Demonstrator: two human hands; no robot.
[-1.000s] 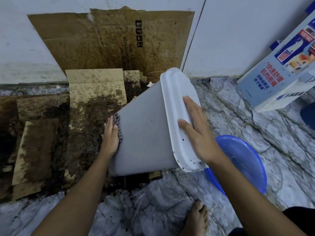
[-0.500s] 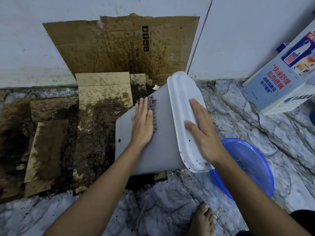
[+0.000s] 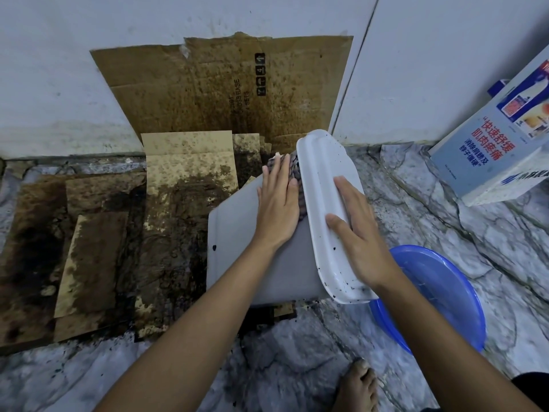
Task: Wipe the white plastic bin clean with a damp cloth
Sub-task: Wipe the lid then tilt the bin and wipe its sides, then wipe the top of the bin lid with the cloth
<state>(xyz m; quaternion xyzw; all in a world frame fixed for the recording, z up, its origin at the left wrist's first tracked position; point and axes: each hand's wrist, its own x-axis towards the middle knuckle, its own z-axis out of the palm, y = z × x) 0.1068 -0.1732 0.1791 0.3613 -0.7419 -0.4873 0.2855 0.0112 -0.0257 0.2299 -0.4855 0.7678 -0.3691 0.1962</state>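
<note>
Flatly, left hand (image 3: 277,209) on cloth (image 3: 298,173), right hand (image 3: 356,236) on bin (image 3: 234,227), grips released.

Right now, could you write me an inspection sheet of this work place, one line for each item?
Surface: marble-pattern floor with dirt specks.
Job's things: white bin tipped on its side; dark cloth on its side wall; black specks on its end.
Clutter: stained cardboard; blue basin beside the bin.
Hands: left hand flat, presses the cloth; right hand flat on the bin's end.
Cables: nothing seen.
Surroundings: white wall; printed box at the right; a bare foot.
</note>
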